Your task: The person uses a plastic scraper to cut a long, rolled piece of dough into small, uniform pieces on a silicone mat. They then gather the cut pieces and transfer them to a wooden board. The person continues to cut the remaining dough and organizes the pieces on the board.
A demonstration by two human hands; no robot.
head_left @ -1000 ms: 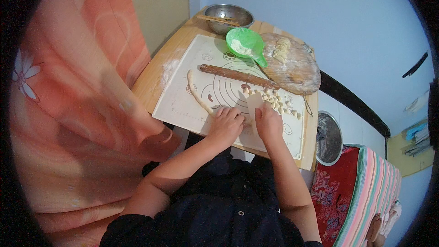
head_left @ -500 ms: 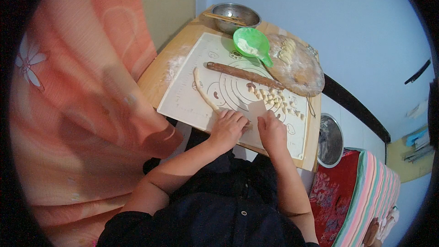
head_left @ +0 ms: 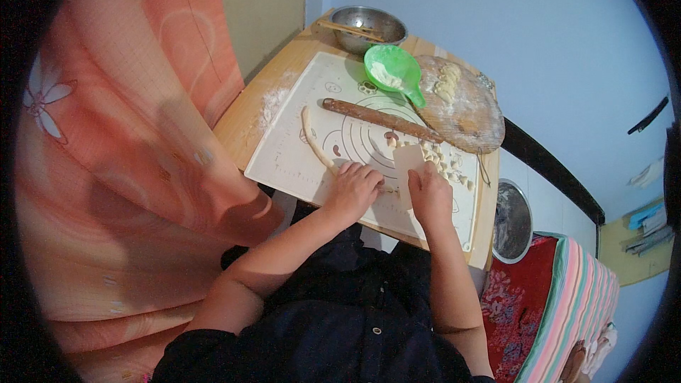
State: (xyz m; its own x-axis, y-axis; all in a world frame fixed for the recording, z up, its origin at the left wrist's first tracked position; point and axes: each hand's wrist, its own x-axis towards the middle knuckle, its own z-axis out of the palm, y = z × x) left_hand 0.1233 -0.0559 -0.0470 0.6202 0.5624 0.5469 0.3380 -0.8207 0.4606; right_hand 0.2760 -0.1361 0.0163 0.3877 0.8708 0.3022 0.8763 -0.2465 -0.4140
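My left hand (head_left: 353, 190) is closed over the near end of a long dough rope (head_left: 309, 135). The rope curves away up the left part of a white printed kneading mat (head_left: 284, 152), and a short end of it shows past my fingers. In my right hand (head_left: 431, 197) is a flat white dough scraper (head_left: 407, 163), held upright just right of that end. Whether the scraper's lower edge touches the mat, I cannot tell. Several small cut dough pieces (head_left: 450, 163) lie behind and to the right of the scraper, some hidden by it.
Across the mat lies a wooden rolling pin (head_left: 379, 119). Behind it are a green scoop (head_left: 394, 66) with flour and a metal bowl (head_left: 344, 41) with chopsticks. A round floured board (head_left: 468, 128) at back right bears a row of shaped dough. Another metal basin (head_left: 512, 220) stands beyond the table's right edge.
My right hand has shifted a little to the right with the scraper, which now stands more upright and covers some dough pieces. The left hand stays on the rope, nearly unmoved.
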